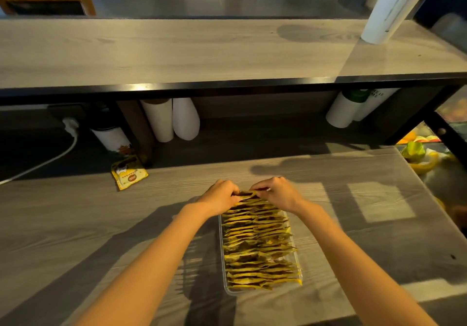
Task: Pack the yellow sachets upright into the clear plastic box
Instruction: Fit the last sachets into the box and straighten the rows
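A long clear plastic box (223, 257) lies on the grey wooden table, running away from me. A row of several yellow sachets (260, 244) stands upright in it, filling it from the near end to the far end. My left hand (222, 195) and my right hand (275, 191) meet at the box's far end. Together they pinch the top edge of the farthest sachet (249, 194), one hand at each corner. One more yellow sachet (129, 174) lies flat on the table, far to the left of the box.
A raised shelf (227, 83) with a black front edge spans the scene above the table's back. Under it stand white cups (171, 121), a printed cup (113, 140), white bottles (346, 108) and a white cable (50, 159). Fruit (417, 153) sits at the right edge.
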### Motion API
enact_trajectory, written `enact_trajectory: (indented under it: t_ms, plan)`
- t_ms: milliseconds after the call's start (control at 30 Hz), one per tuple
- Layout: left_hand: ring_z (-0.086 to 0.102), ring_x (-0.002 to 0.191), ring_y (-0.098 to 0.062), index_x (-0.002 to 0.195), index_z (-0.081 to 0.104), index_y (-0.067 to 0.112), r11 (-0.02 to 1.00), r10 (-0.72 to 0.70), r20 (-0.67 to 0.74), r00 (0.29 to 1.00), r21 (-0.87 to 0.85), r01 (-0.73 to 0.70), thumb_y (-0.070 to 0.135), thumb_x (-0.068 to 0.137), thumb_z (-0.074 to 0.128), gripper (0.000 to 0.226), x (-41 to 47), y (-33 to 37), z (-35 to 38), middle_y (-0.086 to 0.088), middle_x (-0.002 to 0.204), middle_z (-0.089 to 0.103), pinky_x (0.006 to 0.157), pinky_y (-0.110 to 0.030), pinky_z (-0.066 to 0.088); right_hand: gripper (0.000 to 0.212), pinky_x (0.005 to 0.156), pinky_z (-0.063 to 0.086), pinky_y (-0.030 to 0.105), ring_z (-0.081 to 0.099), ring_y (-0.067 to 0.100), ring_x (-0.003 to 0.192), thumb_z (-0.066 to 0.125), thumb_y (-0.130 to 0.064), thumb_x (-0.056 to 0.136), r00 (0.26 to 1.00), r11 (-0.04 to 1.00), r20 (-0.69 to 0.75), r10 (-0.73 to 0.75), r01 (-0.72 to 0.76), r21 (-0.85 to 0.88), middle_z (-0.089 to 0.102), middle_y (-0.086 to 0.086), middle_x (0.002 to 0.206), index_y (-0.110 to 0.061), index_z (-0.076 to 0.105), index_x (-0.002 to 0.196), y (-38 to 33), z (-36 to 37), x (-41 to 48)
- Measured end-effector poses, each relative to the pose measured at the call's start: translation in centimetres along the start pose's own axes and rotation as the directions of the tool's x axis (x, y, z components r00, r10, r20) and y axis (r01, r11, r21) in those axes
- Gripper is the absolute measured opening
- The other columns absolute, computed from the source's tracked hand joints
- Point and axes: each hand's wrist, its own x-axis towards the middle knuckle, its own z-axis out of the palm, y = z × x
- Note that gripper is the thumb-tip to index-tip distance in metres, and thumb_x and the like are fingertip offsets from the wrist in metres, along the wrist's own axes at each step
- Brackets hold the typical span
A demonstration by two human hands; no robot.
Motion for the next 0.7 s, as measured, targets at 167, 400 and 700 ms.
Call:
enact_trajectory:
  t_ms: [167, 400, 700]
  plan:
    - [0.059, 0.088, -0.023, 0.096, 0.065, 0.006, 0.996, -0.001, 0.052, 0.999, 0.085, -0.004, 0.014, 0.096, 0.044, 0.023, -0.13, 0.04, 0.15, -0.01, 0.094, 0.061, 0.073, -0.035, 0.044, 0.034, 0.105, 0.037, 0.031, 0.051, 0.022, 0.123, 0.041, -0.011, 0.098, 0.993, 0.999, 0.117, 0.012, -0.007, -0.047, 0.058, 0.006, 0.132, -0.012, 0.056, 0.128, -0.11, -0.05, 0.36]
    - [0.052, 0.081, -0.023, 0.089, 0.059, 0.009, 0.993, 0.018, 0.019, 1.0, 0.115, -0.021, 0.012, 0.098, 0.039, 0.022, -0.12, 0.14, -0.06, -0.01, 0.088, 0.056, 0.067, -0.032, 0.037, 0.033, 0.1, 0.04, 0.032, 0.055, 0.025, 0.118, 0.039, -0.008, 0.098, 0.996, 0.998, 0.084, 0.017, -0.012, -0.057, 0.062, 0.008, 0.125, -0.01, 0.06, 0.123, 0.08, -0.63, 0.6]
    - [0.053, 0.08, -0.021, 0.086, 0.061, 0.008, 0.99, -0.002, 0.066, 0.998, 0.14, -0.007, 0.014, 0.099, 0.037, 0.028, -0.16, 0.09, 0.27, -0.007, 0.082, 0.053, 0.069, -0.032, 0.039, 0.036, 0.106, 0.03, 0.032, 0.04, 0.026, 0.128, 0.035, -0.012, 0.098, 0.992, 0.992, 0.103, 0.073, -0.062, -0.108, 0.056, 0.007, 0.134, -0.014, 0.059, 0.126, 0.07, -0.22, -0.13]
